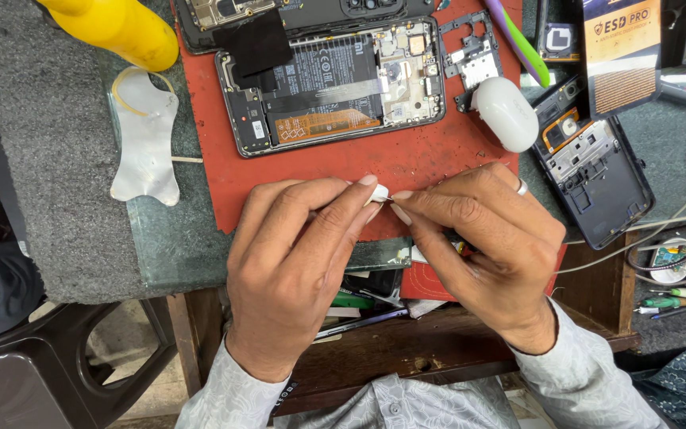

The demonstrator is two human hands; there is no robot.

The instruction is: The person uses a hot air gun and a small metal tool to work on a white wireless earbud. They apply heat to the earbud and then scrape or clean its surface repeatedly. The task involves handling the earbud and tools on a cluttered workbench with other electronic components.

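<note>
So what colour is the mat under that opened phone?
The mat is red, a bit scuffed, seen in the head view under the opened phone.

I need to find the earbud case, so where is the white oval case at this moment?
In the head view the white oval case lies right of centre, at the right edge of the red mat, between the opened phone and the dark phone frame, above the right hand.

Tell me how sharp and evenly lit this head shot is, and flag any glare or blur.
Head view: light is soft and even, shadows faint under both hands. The opened phone on the red mat is sharp. Mild glare sits on the white earbud case and the yellow bottle. The small white piece pinched between left hand and right hand is slightly soft. Edges bow slightly.
</note>
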